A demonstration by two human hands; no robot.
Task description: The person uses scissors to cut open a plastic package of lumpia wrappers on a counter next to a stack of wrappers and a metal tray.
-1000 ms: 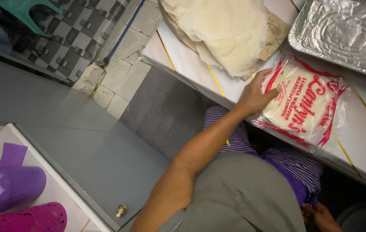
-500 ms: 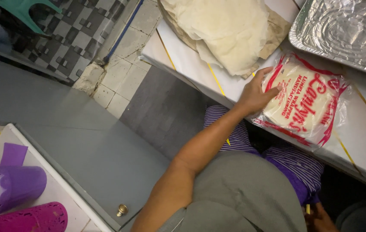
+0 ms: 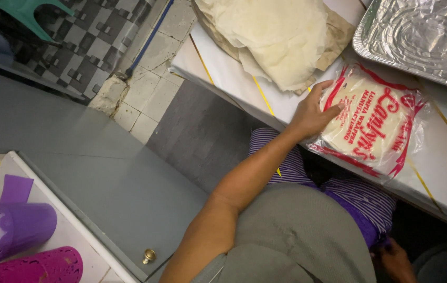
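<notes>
At the near edge of the white table (image 3: 286, 102), head view: my left hand (image 3: 312, 112) lies flat, fingers spread, on a clear red-printed packet of round wrappers (image 3: 373, 126). Behind it sit a heap of pale sheets (image 3: 270, 36) and a foil tray (image 3: 423, 36). My right hand (image 3: 394, 259) hangs low under the table; its grip cannot be told.

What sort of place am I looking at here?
Probably a home kitchen or small food-prep spot: a clear plastic pack of round flat wrappers under the left hand, a crinkled foil tray, and a white table.
</notes>
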